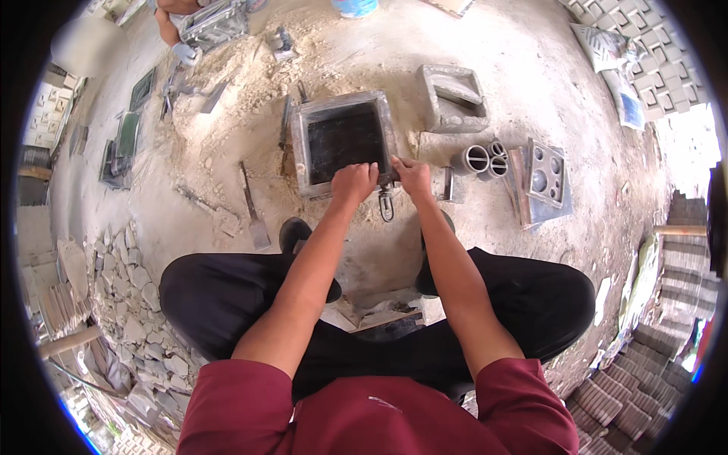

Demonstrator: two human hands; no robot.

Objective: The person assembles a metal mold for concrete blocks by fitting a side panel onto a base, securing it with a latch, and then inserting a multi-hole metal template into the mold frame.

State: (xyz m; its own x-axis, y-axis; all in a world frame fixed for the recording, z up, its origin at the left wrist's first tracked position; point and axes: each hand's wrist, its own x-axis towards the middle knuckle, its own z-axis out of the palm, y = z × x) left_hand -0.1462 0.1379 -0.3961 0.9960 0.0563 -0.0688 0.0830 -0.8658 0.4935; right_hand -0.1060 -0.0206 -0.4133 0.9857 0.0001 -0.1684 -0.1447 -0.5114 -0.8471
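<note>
A square, grey, dust-covered mould frame (387, 121) lies on the ground in front of my feet, with a dark flat panel (345, 136) inside it. My left hand (355, 182) is closed over the near rim, right of its middle. At the near right corner, my right hand (413, 177) is closed on the frame, its thumb toward the left hand. A metal loop latch (386, 206) hangs from the near side just below and between the hands. The undersides of my fingers are hidden.
Right of the frame are a rectangular mould (462, 125), round divided cylinders (476, 159) and a plate with round holes (544, 178). A flat-bladed scraper (258, 231) lies left. Beyond, a co-worker's gloved hand (186, 53) is beside another mould (216, 26). Rubble (136, 303) covers the near left.
</note>
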